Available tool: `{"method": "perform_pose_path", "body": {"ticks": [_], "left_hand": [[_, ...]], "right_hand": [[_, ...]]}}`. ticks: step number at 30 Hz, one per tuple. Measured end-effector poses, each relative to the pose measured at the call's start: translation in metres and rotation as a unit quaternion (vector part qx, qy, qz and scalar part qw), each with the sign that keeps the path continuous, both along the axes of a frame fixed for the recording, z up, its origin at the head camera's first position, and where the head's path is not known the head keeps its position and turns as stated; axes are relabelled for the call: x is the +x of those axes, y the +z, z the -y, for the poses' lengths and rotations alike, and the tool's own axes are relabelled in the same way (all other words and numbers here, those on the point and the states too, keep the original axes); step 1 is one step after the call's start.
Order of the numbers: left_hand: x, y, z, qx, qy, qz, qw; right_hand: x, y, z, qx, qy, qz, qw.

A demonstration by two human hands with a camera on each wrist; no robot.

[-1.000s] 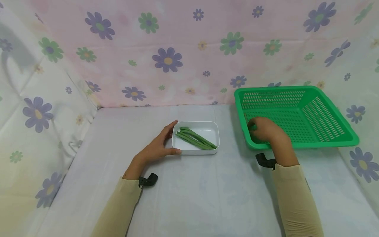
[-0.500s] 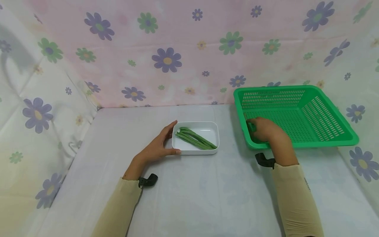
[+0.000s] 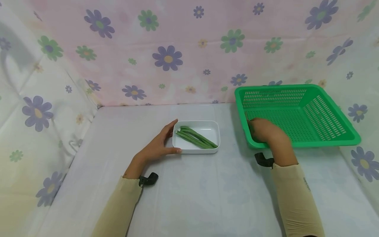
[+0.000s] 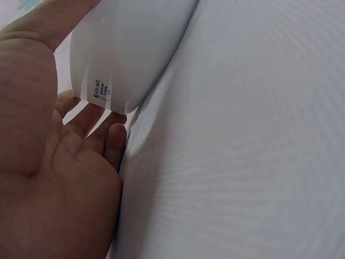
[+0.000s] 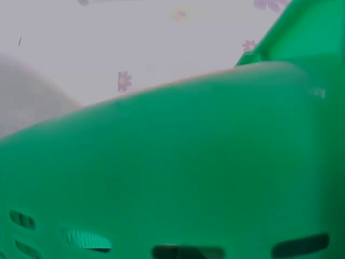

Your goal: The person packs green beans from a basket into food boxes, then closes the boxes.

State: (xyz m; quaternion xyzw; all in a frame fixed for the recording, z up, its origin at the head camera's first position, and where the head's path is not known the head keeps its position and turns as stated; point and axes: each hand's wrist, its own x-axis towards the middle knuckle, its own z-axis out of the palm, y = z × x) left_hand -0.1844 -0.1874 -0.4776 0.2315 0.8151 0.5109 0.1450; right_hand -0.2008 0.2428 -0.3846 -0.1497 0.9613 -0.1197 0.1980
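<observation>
A small white rectangular dish [image 3: 211, 133] stands on the table, with several green beans [image 3: 196, 137] lying slantwise in it. My left hand [image 3: 155, 147] grips the dish at its left end, thumb along the front wall and fingers at the back corner. In the left wrist view those fingers [image 4: 89, 116] reach round the printed end of the dish [image 4: 126, 51]. My right hand [image 3: 265, 130] is down inside the green basket [image 3: 322, 144], close to its left wall. Its fingertips are mostly hidden, and I cannot tell what they hold. A thin brownish strip shows just beyond them.
The slotted basket wall [image 5: 178, 162] fills most of the right wrist view. A white cloth [image 3: 189, 191] covers the table. Flowered curtains [image 3: 189, 49] close off the back and both sides. Each wrist carries a black camera mount [image 3: 263, 160].
My right hand's fingers have shifted slightly lower along the basket's left wall. The left hand, dish and beans have stayed in place.
</observation>
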Motion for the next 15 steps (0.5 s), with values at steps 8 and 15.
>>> {"method": "perform_pose_path", "body": {"ticks": [8,15], "left_hand": [[0.0005,0.0004,0.0008,0.002,-0.003,-0.002,1.0],[0.0019,0.0028,-0.0003,0.003,-0.003,-0.007,1.0]], "right_hand": [[-0.0017,-0.0016,0.0028,-0.004,0.008,-0.019,1.0],[-0.0051,-0.0054,0.002,-0.017,0.006,-0.034,0.999]]}}
